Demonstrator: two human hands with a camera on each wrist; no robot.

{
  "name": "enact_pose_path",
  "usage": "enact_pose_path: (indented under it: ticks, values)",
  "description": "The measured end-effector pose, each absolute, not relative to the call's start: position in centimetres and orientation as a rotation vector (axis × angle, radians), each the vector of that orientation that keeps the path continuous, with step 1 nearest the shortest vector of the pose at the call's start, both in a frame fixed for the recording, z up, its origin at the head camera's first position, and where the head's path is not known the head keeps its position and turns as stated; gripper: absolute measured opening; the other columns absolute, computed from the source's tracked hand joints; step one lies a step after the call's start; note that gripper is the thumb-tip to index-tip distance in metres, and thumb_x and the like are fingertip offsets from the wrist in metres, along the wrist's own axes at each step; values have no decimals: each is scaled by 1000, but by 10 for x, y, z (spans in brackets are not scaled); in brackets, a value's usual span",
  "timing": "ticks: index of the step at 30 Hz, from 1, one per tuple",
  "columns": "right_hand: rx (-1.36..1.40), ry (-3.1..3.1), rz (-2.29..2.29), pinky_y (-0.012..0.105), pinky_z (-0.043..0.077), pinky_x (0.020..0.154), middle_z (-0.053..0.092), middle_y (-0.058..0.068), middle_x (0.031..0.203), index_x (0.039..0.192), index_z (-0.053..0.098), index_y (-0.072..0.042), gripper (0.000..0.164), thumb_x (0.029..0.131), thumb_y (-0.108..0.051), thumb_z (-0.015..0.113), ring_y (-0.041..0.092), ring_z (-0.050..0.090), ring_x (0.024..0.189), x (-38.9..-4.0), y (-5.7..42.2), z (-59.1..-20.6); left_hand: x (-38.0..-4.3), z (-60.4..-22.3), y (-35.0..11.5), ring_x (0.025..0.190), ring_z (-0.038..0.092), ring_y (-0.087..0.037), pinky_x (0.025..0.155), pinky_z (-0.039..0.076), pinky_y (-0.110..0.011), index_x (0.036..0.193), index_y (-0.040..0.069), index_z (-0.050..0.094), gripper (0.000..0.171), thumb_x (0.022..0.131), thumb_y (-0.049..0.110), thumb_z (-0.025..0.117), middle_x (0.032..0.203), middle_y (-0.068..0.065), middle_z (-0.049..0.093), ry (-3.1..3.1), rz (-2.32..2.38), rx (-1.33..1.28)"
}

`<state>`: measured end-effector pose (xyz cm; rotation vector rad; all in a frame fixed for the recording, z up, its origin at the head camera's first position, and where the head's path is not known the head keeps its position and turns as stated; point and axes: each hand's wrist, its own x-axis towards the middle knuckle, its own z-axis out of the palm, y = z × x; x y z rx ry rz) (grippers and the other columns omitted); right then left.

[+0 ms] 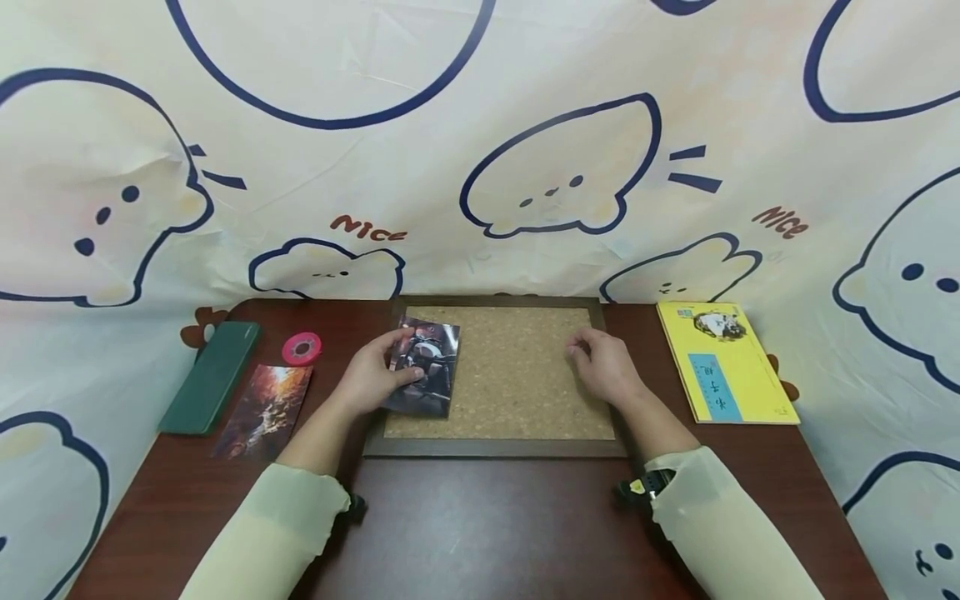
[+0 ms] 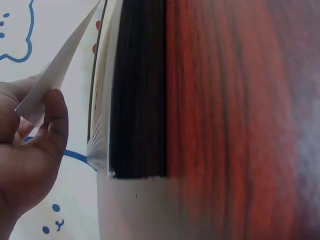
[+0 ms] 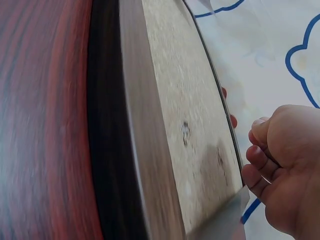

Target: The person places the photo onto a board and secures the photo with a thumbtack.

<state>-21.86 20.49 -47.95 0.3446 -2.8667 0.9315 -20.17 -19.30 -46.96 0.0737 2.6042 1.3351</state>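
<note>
Pinching a dark picture card (image 1: pixel 432 385) between thumb and fingers, the left hand (image 1: pixel 369 375) grips it at its left edge, the thumb lying across the printed face; the left wrist view shows the pale back of the card, raised at a slant. The right hand (image 1: pixel 606 367) is closed, its fingers curled in toward the palm and the thumb drawn against them, over the right side of a cork board (image 1: pixel 525 375); contact with the surface cannot be told. The held card is over the left part of this board, which is bordered by a grey-brown frame (image 1: pixel 495 448) and lies at the far middle of a reddish-brown table (image 1: pixel 495 525). To the left of the board are a pink ring-shaped roll (image 1: pixel 301 348), a second card (image 1: pixel 266 412) printed in fiery orange and dark tones, near the roll, and, farther left, a dark green case (image 1: pixel 210 379). To the right lies a yellow book (image 1: pixel 738 367) with a blue label. A pale cloth (image 1: pixel 435 175) with blue-outlined cartoon figures rises behind the table.
</note>
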Motion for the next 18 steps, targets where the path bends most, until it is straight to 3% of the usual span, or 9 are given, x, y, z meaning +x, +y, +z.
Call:
enact_pose_path:
  ticks: [6,18]
  values:
    - [370,-2879,943,47,54,86,71,10,105,107,70,-7,11,103,-13,62,27,66,98,-221,189,-479,-206,-472,-188,121,55,-35,108,44,-59,156,17,46,74,91,22,82,151,-17,51,2601,1338,44]
    - [417,-2864,959,44,54,88,72,9,103,108,71,-7,12,103,-13,62,26,67,98,-232,159,-480,-220,-478,-176,114,59,-34,100,48,-55,154,15,49,73,89,20,83,138,-19,60,2636,1352,78]
